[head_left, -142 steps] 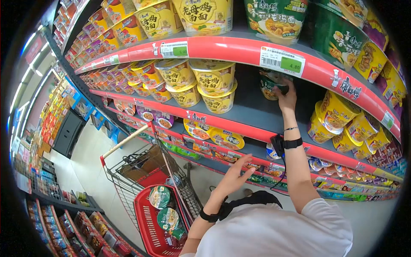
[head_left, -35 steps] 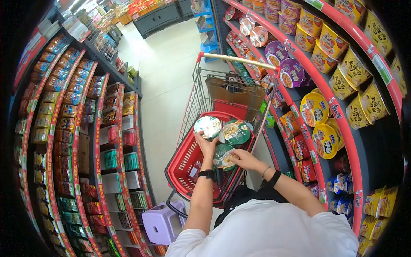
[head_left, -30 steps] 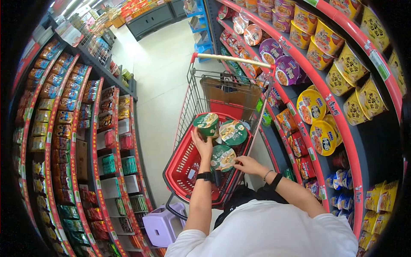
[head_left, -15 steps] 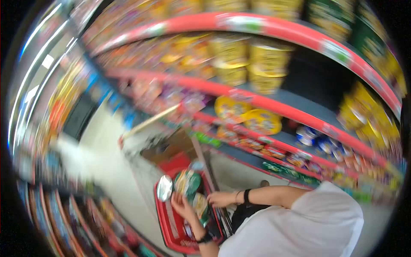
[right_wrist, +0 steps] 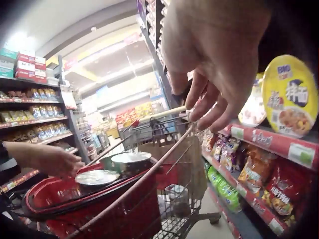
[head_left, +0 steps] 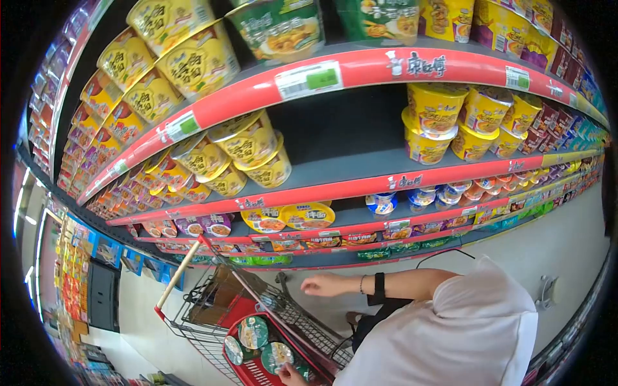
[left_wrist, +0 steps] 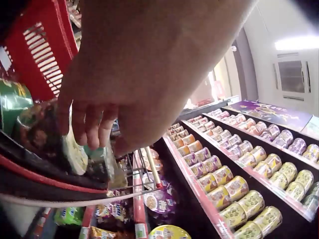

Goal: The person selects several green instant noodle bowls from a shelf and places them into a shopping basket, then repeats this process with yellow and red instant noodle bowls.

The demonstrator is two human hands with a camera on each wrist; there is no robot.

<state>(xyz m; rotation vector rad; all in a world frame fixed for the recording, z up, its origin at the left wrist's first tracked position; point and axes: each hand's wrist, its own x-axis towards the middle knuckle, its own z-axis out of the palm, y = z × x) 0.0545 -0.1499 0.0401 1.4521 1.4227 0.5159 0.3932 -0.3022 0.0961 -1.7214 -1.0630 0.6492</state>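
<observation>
Three green noodle tubs with round lids, the nearest one (head_left: 277, 357) among them, sit in the red basket (right_wrist: 114, 209). My left hand (head_left: 291, 374) is over the basket beside that tub; in the left wrist view the hand (left_wrist: 119, 74) hangs with bent, relaxed fingers near a lid (left_wrist: 76, 152), and whether it touches is unclear. My right hand (head_left: 325, 285) is raised over the cart's side, between basket and shelves. Its fingers hang loosely curled around nothing in the right wrist view, where the hand (right_wrist: 217, 64) appears above the cart rail (right_wrist: 174, 144).
Yellow tubs (head_left: 428, 138) stand right of a dark gap in the shelf, more yellow tubs (head_left: 267, 170) left of it. Green tubs (head_left: 277, 29) are on the shelf above. The cart (head_left: 206, 321) holds the basket and a cardboard box (head_left: 222, 289).
The head view has swung from the basket to the shelves. My right hand has lifted away from the tubs toward the shelf side; my left hand stays over the basket.
</observation>
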